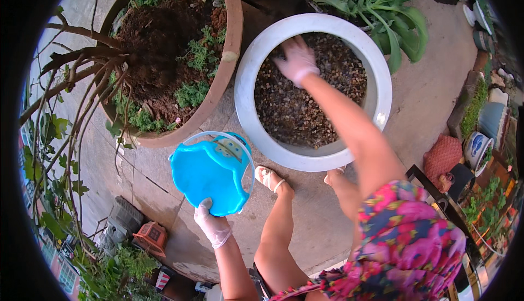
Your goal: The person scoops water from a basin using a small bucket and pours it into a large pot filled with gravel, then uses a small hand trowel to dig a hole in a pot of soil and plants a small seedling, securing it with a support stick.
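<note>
My left hand (213, 224), in a thin white glove, grips the rim of a blue plastic bucket (204, 176) with its thumb inside. The bucket tilts so that I look into its mouth, and its pale handle hangs over the far rim. My right hand (298, 58), gloved alike and slightly blurred, reaches into a large white round pot (380, 84). It touches the small brown pebbles (303, 112) near the pot's far left wall, fingers apart. Its fingertips are hard to make out there. The pebbles look wet.
A big terracotta planter (233, 51) with soil, green ground cover and bare branching stems (82, 69) stands on the left. A broad-leaved plant (380, 14) grows behind the white pot. An orange lantern-like ornament (151, 237) sits lower left. Garden pots (478, 149) line the right.
</note>
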`<state>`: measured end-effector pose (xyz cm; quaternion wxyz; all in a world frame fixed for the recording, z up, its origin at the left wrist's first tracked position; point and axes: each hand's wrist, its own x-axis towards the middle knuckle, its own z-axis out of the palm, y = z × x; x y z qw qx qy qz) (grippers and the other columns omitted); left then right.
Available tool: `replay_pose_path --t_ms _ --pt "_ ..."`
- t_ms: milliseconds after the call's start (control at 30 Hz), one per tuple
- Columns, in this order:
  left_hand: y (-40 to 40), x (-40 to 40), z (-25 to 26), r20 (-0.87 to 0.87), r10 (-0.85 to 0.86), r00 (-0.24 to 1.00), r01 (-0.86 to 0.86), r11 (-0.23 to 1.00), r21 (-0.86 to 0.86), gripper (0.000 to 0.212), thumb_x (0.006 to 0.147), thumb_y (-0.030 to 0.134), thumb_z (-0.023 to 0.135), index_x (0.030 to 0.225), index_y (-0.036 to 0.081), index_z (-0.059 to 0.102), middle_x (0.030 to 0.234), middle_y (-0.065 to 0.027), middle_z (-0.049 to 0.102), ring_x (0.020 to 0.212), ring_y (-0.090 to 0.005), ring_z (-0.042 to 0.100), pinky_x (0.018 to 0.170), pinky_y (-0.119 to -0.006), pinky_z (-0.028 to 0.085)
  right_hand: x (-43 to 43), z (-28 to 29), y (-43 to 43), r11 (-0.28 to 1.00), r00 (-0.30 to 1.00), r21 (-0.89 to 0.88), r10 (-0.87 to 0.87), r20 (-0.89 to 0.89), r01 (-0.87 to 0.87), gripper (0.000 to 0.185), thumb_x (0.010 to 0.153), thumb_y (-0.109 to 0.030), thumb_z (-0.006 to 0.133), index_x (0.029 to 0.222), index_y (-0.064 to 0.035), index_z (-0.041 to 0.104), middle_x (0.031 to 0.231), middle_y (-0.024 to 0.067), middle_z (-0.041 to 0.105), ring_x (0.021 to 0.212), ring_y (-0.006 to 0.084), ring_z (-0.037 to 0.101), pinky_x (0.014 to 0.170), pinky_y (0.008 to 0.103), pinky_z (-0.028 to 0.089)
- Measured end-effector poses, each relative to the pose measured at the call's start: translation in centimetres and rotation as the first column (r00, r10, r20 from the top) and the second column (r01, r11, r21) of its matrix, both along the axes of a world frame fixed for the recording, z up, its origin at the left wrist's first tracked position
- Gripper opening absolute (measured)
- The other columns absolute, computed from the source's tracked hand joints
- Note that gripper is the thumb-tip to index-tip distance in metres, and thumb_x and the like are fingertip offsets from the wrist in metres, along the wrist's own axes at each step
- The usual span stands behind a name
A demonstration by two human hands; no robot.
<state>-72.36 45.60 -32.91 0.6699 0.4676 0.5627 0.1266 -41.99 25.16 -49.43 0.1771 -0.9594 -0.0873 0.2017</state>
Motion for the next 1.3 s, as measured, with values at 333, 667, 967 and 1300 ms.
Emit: replay_pose_path --t_ms 333,667,967,1300 --pt "-1.2 0.8 -0.1 -0.049 0.031 0.998 -0.032 0.999 -0.033 0.045 0.066 0.009 0.052 0.107 -0.009 0.046 0.104 -0.0169 0.051 0.092 -0.0274 0.052 0.08 -0.037 0.044 -12.9 -2.3 -2.1 0.354 0.348 -0.056 0.933 0.094 -0.934 0.035 0.072 -0.035 0.052 0.104 -0.0215 0.057 0.122 0.0021 0.045 0.122 0.0258 0.029 0.097 0.0574 0.019" --pt "-1.5 1.4 0.1 0.021 -0.071 0.997 0.072 0.995 -0.076 0.044 0.067 0.009 0.051 0.107 -0.009 0.047 0.104 -0.0165 0.052 0.09 -0.0266 0.053 0.078 -0.036 0.045 -2.9 -0.9 -13.5 0.964 0.999 -0.265 -0.028 -0.026 0.02 0.06 0.083 -0.049 0.038 0.135 -0.0288 0.017 0.143 0.0021 0.006 0.13 0.0326 0.001 0.1 0.0587 0.007" --pt "-2.2 1.4 -0.1 0.017 -0.044 0.999 0.046 0.991 -0.124 0.044 0.068 0.009 0.051 0.108 -0.008 0.046 0.104 -0.0168 0.052 0.092 -0.0269 0.053 0.08 -0.037 0.045 -7.4 -3.3 1.0 0.079 0.081 -0.268 -0.997 -0.005 0.96 0.067 0.083 -0.033 0.042 0.136 -0.0081 0.009 0.141 0.0171 0.007 0.123 0.0461 0.016 0.102 0.0504 0.016" --pt "-0.6 -0.5 0.7 -0.022 -0.042 0.999 0.041 0.997 -0.066 0.045 0.067 0.009 0.052 0.107 -0.01 0.045 0.106 -0.0169 0.051 0.095 -0.0282 0.052 0.083 -0.038 0.043 -15.8 -1.9 -8.2 0.628 0.359 0.074 0.533 -0.766 -0.775 0.021 0.072 -0.016 0.05 0.078 -0.0047 0.067 0.082 0.0164 0.063 0.076 0.0307 0.061 0.067 0.0374 0.049"
